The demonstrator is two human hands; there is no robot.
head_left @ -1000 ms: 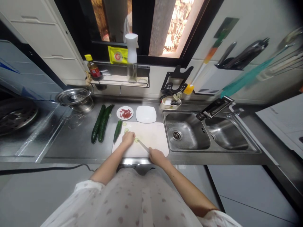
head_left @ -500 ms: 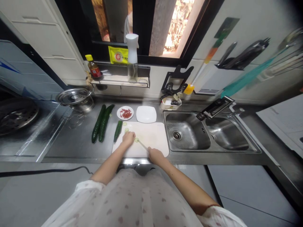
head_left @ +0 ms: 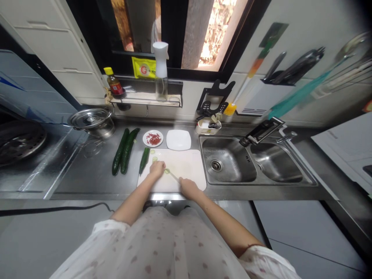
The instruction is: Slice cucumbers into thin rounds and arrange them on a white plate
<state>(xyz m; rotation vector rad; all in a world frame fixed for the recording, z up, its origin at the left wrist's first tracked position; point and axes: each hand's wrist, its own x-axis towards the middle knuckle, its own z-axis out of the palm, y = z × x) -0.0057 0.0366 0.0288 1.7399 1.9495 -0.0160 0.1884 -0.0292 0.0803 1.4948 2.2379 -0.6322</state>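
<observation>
My left hand (head_left: 157,169) is closed over cucumber on the white cutting board (head_left: 188,166); the fingers hide most of what lies under them. A pale cucumber slice (head_left: 167,171) shows by its fingertips, at the tip of the knife (head_left: 174,178). Gripping the knife's handle is my right hand (head_left: 188,188), the blade slanting toward my left hand. Cut cucumber slices (head_left: 155,159) lie just beyond the left hand. A short cucumber piece (head_left: 144,160) rests along the board's left edge.
Two whole cucumbers (head_left: 125,152) lie to the left on the steel counter. Behind the board stand a plate of chopped red bits (head_left: 153,138) and a white square plate (head_left: 178,140). A double sink (head_left: 229,159) is at the right, a lidded pot (head_left: 91,121) at the back left.
The view has shifted slightly. My right hand and the knife have moved a little toward the left hand, which stays in place on the cucumber.
</observation>
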